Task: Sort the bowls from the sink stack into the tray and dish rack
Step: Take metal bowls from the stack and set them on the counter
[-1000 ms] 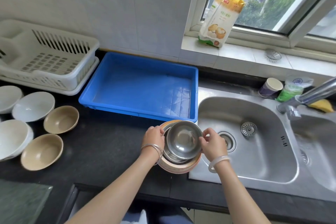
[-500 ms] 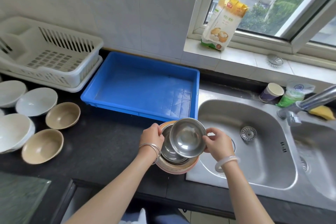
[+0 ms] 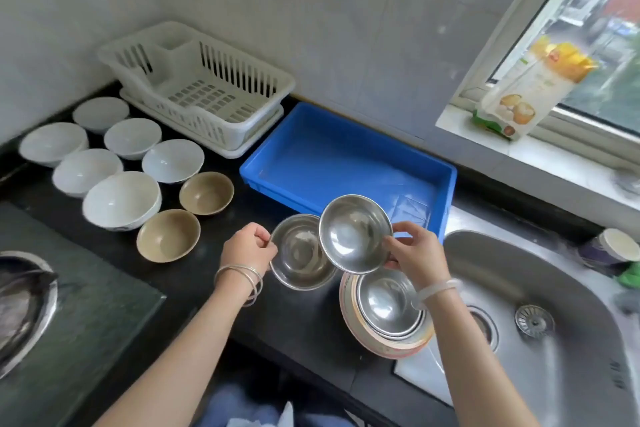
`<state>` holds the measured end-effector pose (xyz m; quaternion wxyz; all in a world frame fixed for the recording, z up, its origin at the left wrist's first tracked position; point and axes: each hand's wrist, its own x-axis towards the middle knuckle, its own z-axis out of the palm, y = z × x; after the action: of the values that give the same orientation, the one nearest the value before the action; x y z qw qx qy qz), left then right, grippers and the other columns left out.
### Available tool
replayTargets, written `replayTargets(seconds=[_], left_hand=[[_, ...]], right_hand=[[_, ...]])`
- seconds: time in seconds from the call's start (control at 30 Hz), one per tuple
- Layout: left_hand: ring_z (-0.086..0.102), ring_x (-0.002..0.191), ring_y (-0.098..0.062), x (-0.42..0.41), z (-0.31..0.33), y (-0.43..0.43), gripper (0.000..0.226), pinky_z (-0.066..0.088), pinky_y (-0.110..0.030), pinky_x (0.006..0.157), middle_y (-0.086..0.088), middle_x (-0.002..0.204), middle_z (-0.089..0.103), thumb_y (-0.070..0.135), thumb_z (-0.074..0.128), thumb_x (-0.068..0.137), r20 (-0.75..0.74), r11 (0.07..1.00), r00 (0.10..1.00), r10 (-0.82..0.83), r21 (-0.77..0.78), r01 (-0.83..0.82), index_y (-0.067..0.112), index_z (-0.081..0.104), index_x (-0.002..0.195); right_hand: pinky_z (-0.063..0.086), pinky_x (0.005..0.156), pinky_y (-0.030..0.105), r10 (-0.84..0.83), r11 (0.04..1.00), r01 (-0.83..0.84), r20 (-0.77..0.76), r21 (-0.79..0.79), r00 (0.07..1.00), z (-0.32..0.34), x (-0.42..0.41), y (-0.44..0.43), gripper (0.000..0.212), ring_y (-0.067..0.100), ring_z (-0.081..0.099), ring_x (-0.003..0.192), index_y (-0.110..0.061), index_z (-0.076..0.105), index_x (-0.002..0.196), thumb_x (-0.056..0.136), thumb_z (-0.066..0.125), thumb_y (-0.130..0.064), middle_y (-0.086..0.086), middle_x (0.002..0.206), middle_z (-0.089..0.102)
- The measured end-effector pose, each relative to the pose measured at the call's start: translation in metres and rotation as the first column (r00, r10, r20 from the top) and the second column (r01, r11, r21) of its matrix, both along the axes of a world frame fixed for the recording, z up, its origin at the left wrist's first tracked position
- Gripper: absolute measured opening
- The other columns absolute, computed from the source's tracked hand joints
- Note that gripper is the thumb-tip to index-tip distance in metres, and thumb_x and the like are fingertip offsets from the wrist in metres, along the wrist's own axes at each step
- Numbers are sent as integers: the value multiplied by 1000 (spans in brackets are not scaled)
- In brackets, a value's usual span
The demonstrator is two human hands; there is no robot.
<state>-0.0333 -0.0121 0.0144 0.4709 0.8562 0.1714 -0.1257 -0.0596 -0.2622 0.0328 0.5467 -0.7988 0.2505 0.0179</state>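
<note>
so here's where I'm at: small kitchen, black tabletop running along a grey tiled wall, window up on the right with a yellow and white bag leaning on the sill

my left hand has its fingers curled on the rim of the left bowl, a steel one. My right hand is pinching the rim of the right bowl, also steel. Both are up off the tabletop just in front of the tray, and the right bowl is tipped toward me and overlaps the left bowl's edge

the stack is right under my right wrist, at the corner where the tabletop meets the sink: more steel bowls nested in a wider one with an orange rim

the blue tray sits against the wall between sink and rack. The white rack is just beside it on the left, on its own drip tray

left of that, six white bowls and two tan bowls are spread out on the tabletop, all rim up. There's a glass hob in the near left corner. A cup stands by the sink's far rim, and the stuff next to it is too blurry to call
</note>
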Motion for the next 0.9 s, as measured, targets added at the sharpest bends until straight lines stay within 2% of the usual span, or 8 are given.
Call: replayTargets(seconds=[0.07,0.17,0.27,0.53,0.77,0.9], left_hand=[[68,67,-23,-1,-6,27,17,60,-44,71,-6,72,68,7,62,80,-32,996,996,82,-14,-83,20,55,71],[68,73,-32,-7,-19,63,18,58,-47,75,-12,76,69,5,62,78,-78,980,978,193,-32,-196,18,54,69],[68,80,-33,-12,-32,88,17,56,-47,79,-13,80,69,5,62,78,-126,960,954,271,-33,-277,19,55,70],[67,82,-33,-13,-62,125,14,57,-47,78,-13,83,69,6,61,78,-210,935,916,341,-27,-354,17,56,71],[66,82,-32,-13,-80,138,14,57,-47,77,-10,80,67,7,61,76,-274,918,888,370,-36,-394,19,55,69],[67,68,-29,-12,-84,139,13,59,-47,71,-7,74,65,7,60,77,-291,903,872,395,-53,-426,16,56,69]], right_hand=[[54,47,22,54,998,-53,-30,32,998,-9,19,22,17,10,64,44,-20,63,75,80,60,-3,3,62,67],[58,53,29,135,988,-126,-100,90,986,-28,45,57,13,15,65,49,-14,62,76,80,59,-2,6,63,65],[55,46,24,190,980,-179,-137,86,972,-47,66,88,13,8,62,42,-13,60,76,80,59,-1,6,61,62],[52,41,20,197,980,-186,-264,65,944,-84,109,138,8,12,65,54,-10,59,92,84,60,-5,8,76,65],[51,41,17,185,983,-175,-323,60,928,-105,112,156,12,13,65,60,-16,57,94,86,61,-9,1,77,61],[55,48,20,176,984,-154,-322,92,930,-111,111,157,14,15,66,70,-14,57,100,87,61,-10,4,85,63]])
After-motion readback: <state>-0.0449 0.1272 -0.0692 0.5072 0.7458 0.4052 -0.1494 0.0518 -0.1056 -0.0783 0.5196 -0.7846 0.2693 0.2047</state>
